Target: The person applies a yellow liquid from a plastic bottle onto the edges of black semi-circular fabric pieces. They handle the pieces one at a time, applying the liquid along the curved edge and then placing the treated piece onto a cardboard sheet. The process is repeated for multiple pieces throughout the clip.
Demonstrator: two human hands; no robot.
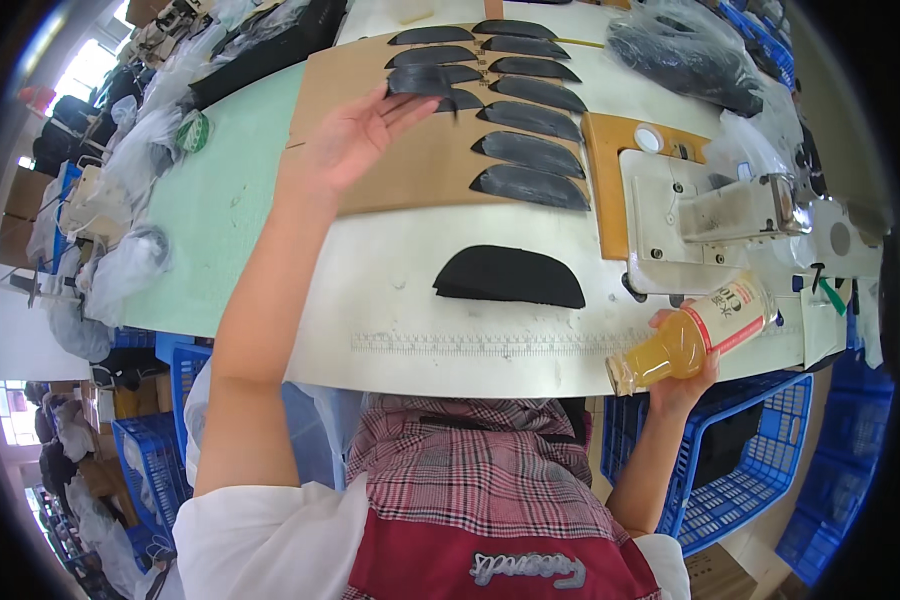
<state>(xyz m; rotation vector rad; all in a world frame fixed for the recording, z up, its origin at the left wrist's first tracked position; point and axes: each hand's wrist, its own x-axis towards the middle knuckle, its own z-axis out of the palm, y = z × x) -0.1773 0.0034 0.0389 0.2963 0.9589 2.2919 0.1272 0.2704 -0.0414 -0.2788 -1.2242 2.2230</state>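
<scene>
My left hand (353, 137) reaches out over the cardboard sheet (395, 170), palm turned up, its fingertips pinching a dark curved piece (418, 81) above the left column of similar pieces (430, 56). The right column (528, 152) lies beside it, its pieces laid one below another. My right hand (688, 385) is wrapped around a bottle of yellow liquid (715, 328), tilted with its neck toward lower left, near the sewing machine (735, 215). Between my arms, a black half-moon piece (510, 277) lies flat on the white table (390, 285), above the printed ruler (510, 345).
</scene>
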